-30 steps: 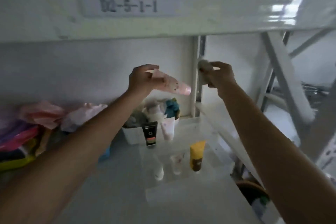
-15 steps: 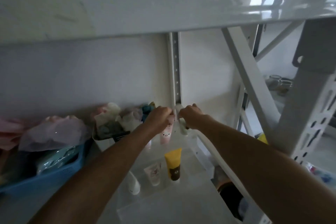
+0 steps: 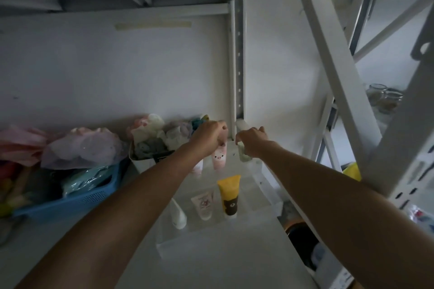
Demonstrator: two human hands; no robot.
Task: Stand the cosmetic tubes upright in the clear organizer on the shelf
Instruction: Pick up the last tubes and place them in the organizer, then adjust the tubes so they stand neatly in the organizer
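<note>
A: Where were the hands?
B: Both reached to the back row of the organizer [image 3: 277,206] on the shelf [image 3: 223,265]. The left hand [image 3: 207,137] was closed round the top of a pink tube [image 3: 219,158], which stood cap down in a back slot. The right hand [image 3: 252,142] was closed on a pale green tube [image 3: 243,156], held upright at the back right corner; whether it touched the bottom could not be told

A: And the other tubes?
B: A second pink tube [image 3: 197,168] stood just left of the first, partly hidden by the left arm. In the front row stood a white tube [image 3: 178,214], a cream tube [image 3: 203,204] and a yellow tube [image 3: 229,195], all cap down

A: Anything beside it?
B: A white bin [image 3: 143,164] of soft things behind, and a blue basket [image 3: 77,197] to the left
</note>
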